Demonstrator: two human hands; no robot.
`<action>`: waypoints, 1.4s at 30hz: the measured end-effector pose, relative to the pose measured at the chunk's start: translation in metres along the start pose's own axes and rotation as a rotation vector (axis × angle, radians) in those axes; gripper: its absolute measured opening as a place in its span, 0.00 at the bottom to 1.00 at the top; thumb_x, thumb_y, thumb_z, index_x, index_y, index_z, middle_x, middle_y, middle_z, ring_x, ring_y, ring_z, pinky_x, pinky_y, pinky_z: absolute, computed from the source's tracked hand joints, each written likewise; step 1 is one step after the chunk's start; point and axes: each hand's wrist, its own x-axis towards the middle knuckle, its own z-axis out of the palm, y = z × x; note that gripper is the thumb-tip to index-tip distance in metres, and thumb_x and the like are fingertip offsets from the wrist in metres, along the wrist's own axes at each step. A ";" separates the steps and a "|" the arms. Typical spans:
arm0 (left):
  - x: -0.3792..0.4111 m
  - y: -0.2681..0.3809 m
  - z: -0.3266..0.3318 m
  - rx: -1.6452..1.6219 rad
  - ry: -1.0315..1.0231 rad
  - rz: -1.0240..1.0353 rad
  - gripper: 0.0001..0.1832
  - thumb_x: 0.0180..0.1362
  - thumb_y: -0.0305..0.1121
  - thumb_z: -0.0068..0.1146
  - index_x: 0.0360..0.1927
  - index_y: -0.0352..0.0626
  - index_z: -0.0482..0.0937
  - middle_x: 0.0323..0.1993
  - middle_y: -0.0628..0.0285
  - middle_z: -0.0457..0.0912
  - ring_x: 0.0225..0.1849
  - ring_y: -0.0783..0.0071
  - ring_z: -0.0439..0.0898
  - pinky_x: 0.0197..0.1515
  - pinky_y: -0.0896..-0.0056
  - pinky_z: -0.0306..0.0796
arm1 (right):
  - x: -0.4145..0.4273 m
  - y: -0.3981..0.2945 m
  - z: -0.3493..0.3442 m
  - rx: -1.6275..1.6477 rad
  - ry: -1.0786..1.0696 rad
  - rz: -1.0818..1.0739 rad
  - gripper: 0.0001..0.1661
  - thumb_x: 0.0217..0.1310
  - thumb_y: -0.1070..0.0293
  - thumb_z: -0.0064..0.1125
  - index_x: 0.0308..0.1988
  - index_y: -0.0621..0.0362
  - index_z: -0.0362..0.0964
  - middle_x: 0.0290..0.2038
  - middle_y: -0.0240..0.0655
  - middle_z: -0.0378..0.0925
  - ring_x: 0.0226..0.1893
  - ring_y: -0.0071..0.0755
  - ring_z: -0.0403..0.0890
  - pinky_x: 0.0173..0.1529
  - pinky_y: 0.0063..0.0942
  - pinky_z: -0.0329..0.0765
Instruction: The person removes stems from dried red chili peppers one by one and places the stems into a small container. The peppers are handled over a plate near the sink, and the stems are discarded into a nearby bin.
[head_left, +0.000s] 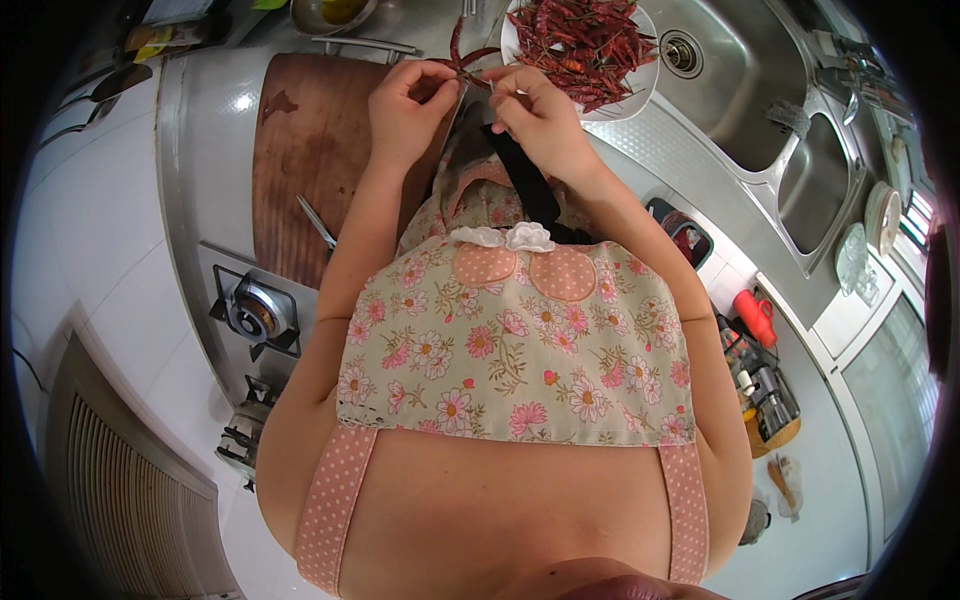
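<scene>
Pinched between the thumb and forefinger of my left hand (411, 109) are a few dried red chillies (457, 46), their tips spreading away from me. My right hand (541, 112) meets them from the other side, fingertips closed around the stem end of one. Something thin and pale shows by those fingertips, too small to name. Just beyond the right hand, a white plate (641, 91) bears a heap of dried red chillies (581, 49). A wooden cutting board (330, 142) lies beside and under the left forearm. On it rests a metal blade (315, 219), its handle end hidden by the arm.
A double steel sink (731, 97) is at the right. The gas burner (259, 315) stands left of my arm, below the board. At the far edge sits a metal bowl (332, 16) with yellow contents. An open bin (686, 232) is below the counter on the right.
</scene>
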 end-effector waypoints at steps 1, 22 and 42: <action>0.001 0.002 -0.001 -0.002 -0.006 -0.007 0.04 0.47 0.22 0.59 0.29 0.37 0.78 0.28 0.68 0.77 0.28 0.84 0.77 0.32 0.83 0.71 | -0.001 0.000 0.003 -0.014 -0.010 -0.007 0.05 0.55 0.75 0.50 0.32 0.66 0.68 0.40 0.38 0.70 0.25 0.24 0.76 0.30 0.18 0.72; 0.001 0.005 -0.003 -0.164 -0.071 -0.090 0.06 0.48 0.20 0.58 0.31 0.38 0.78 0.28 0.70 0.78 0.29 0.86 0.75 0.34 0.85 0.69 | 0.007 0.020 0.000 -0.052 0.046 0.008 0.06 0.55 0.74 0.50 0.32 0.68 0.67 0.38 0.38 0.71 0.26 0.23 0.76 0.32 0.19 0.73; 0.002 0.010 -0.006 -0.254 -0.094 -0.144 0.05 0.49 0.20 0.57 0.32 0.36 0.78 0.28 0.66 0.79 0.31 0.83 0.77 0.35 0.83 0.71 | 0.009 0.017 0.006 0.065 -0.128 0.179 0.07 0.56 0.73 0.47 0.33 0.65 0.68 0.25 0.32 0.74 0.26 0.21 0.75 0.33 0.19 0.73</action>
